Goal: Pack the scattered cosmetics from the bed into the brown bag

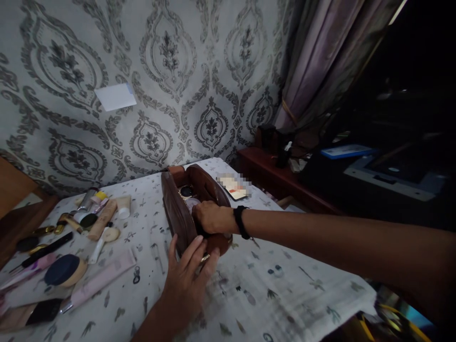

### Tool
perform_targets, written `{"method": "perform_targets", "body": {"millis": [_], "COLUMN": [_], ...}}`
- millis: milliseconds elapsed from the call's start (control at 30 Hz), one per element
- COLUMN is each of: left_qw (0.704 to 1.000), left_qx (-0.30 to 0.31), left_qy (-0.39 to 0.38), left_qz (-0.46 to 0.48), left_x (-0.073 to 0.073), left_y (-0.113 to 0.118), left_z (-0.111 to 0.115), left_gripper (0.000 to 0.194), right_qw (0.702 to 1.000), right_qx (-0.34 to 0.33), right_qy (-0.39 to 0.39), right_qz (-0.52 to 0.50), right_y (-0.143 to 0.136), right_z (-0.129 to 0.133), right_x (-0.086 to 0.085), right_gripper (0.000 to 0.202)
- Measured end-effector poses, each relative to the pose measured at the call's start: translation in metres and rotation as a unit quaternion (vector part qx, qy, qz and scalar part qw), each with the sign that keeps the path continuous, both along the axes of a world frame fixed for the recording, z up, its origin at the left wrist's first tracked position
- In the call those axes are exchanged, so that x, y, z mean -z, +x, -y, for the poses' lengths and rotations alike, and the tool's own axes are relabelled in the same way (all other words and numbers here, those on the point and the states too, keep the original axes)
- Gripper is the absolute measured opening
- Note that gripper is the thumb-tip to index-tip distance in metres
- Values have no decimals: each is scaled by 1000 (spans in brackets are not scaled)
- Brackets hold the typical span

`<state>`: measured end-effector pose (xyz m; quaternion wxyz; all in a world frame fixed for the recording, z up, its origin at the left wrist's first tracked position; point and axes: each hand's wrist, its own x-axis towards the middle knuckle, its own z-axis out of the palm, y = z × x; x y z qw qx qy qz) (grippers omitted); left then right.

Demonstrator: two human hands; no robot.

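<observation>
A brown cosmetic bag point(178, 218) stands unzipped on the patterned white cloth point(260, 266), its top gaping. My right hand point(212, 216) reaches down into it from the right, fingers curled and partly hidden inside. Beside those fingers shows a pale, rounded item point(192, 204); what they hold I cannot make out. Farther back in the bag lies a dark round item point(186, 191). With fingers spread over the rim, my left hand point(188, 270) grips the bag's near end; its thumb is hidden.
Left of the bag lie several cosmetics, including a pink tube point(103, 278), a dark-blue round compact point(64, 270), a beige tube point(124, 206) and a brush point(32, 313). A card-like item point(235, 187) lies right of the bag. Beyond is a reddish-brown shelf point(285, 175).
</observation>
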<state>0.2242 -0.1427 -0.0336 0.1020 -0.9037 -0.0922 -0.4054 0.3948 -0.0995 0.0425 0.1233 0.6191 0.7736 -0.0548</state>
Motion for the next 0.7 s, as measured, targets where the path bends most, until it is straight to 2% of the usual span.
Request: {"method": "perform_targets", "body": {"millis": [133,300,533,700], "left_qw": [1000,1000,1000,1000], "left_qx": [1,1,-2,4], "left_qy": [1,-17,-14,-16], "left_qz": [-21,16,19,12], "left_x": [3,8,6,5], "left_y": [-2,0,0,-2], "left_z": [-1,0,0,0], "left_gripper": [41,38,39,40], "right_qw": [999,999,999,999], "right_qx": [-22,-13,29,8], "right_qy": [-4,2,-38,17], "right_qz": [24,48,18,-35], "right_y": [-3,-10,1,12], "right_z": [11,22,1,-9], "right_x": [-16,-32,-41,-57], "right_gripper": [21,30,26,32]}}
